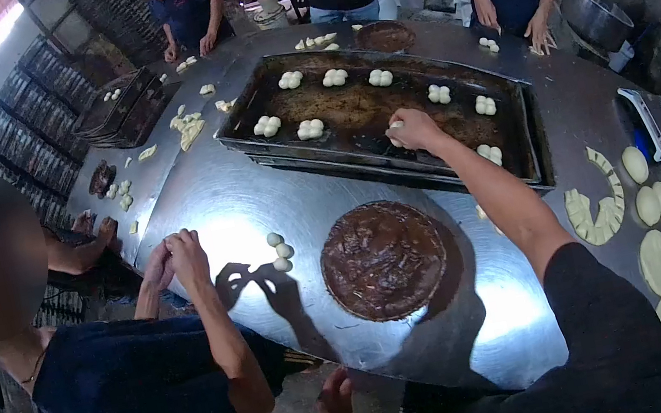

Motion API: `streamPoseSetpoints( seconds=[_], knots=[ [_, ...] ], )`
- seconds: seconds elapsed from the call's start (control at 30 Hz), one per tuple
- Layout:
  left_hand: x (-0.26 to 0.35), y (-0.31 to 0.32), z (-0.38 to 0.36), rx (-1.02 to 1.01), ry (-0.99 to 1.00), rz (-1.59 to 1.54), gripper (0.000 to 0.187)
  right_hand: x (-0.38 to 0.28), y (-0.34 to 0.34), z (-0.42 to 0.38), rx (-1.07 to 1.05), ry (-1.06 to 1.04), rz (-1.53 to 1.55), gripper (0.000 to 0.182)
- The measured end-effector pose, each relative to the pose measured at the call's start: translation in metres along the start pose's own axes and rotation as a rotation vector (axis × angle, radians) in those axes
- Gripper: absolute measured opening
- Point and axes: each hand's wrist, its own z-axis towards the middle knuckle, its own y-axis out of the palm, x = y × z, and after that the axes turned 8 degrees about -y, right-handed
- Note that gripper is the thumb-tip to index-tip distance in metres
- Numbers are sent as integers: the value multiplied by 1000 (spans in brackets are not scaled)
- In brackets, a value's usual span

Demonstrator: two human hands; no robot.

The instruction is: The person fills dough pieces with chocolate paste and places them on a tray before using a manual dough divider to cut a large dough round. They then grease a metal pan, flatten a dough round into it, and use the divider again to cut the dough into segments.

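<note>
My right hand point(416, 129) reaches over the dark baking tray point(348, 106), its fingers closed around a small cluster of white dough balls point(396, 136) just at the tray's surface. Several similar clusters sit spaced apart in the tray, such as one dough cluster point(310, 129) to the left of my hand. My left hand point(335, 402) hangs low by the table's near edge, in shadow, with fingers loosely bent and nothing visible in it. Between my arms lies a round mass of dark brown filling point(384, 261) on the metal table point(275, 190).
A co-worker at left pinches something above three dough balls point(279, 251). More people work across the table. On the right are a curved row of cut dough point(593, 200), flattened dough rounds point(657, 262) and a scale point(653, 121). Stacked trays point(121, 111) stand at the far left.
</note>
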Motion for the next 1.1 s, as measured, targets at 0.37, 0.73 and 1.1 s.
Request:
streamPoseSetpoints(
  seconds=[0.37,0.73,1.1],
  knots=[
    [6,9,17,16,-314,-81,21,-45,34,-41,167,-94,-274,53],
    [76,112,60,-528,305,218,22,22,-10,-528,21,382,-559,49],
    [123,297,-58,-835,337,230,20,35,-42,-705,237,343,-181,46]
  ],
)
